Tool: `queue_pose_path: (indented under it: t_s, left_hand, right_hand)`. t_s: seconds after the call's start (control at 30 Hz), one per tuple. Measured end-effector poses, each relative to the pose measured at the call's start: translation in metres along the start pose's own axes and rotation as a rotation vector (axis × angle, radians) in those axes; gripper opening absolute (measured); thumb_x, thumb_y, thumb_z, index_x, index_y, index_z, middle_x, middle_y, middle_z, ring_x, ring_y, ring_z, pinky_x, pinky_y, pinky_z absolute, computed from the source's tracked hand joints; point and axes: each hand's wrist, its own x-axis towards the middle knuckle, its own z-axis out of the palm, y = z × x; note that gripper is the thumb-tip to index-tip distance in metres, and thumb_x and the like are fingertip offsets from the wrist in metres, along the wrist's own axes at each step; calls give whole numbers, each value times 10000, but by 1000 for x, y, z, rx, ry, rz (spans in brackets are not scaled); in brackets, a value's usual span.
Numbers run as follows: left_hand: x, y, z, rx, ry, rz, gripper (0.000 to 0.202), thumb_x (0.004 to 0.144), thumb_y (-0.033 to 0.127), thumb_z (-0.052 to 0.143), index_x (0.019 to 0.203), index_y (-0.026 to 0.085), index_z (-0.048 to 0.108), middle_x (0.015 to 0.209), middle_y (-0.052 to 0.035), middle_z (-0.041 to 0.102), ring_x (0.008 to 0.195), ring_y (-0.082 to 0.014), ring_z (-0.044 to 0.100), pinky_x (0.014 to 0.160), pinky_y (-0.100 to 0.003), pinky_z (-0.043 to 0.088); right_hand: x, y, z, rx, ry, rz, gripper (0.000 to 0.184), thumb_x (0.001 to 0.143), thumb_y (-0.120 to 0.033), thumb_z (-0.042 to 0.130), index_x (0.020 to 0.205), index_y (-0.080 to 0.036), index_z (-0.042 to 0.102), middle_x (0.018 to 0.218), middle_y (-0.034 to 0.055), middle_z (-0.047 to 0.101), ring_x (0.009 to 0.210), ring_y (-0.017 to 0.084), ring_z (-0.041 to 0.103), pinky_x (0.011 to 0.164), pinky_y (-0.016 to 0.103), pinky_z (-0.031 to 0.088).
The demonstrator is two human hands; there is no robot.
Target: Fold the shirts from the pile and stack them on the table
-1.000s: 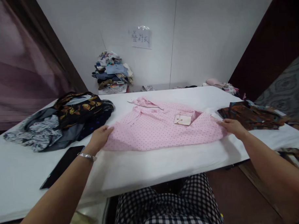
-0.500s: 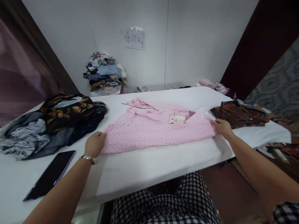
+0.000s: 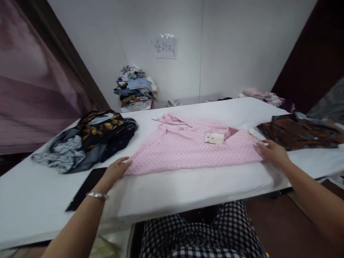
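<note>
A pink dotted shirt (image 3: 189,149) lies spread flat on the white table (image 3: 174,189), its collar at the far side and a pale tag (image 3: 214,137) on it. My left hand (image 3: 115,172), with a silver bracelet on the wrist, pinches the shirt's near left corner. My right hand (image 3: 271,152) grips the shirt's right edge, fingers closed on the cloth. Both hands rest low on the table top.
A heap of dark and grey patterned clothes (image 3: 87,141) lies at the left. A black phone (image 3: 86,188) is beside my left wrist. A brown patterned garment (image 3: 299,132) lies at the right. A stack of clothes (image 3: 136,87) stands against the back wall under a paper sign (image 3: 165,47).
Both hands keep hold of the shirt's two ends. The shirt's near edge lies a little straighter. The camera has swung slightly, shifting the scene to the right.
</note>
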Motion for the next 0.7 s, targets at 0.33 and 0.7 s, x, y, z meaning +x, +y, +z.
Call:
queue_pose_path:
  t_s: [0.33,0.7]
  left_hand:
    - [-15,3,20,482,247,60,447,894,332,374,1242,166,600,921,-111,709,855,-244,651,711,-314,445]
    - [5,20,48,569,107,601,530,909,459,372,1270,141,594,1340,-133,591,1269,-272,513,1091,-395,372]
  right_hand:
    - [9,23,3,-331,-54,16,497,811,-556,489,1194,-264,610,948,193,713,767,338,650,634,400,393]
    - [25,-31,-22,-64,117,-104,433,840,-483,466,1062,-191,696,985,118,727,899,273,655,758,335,457]
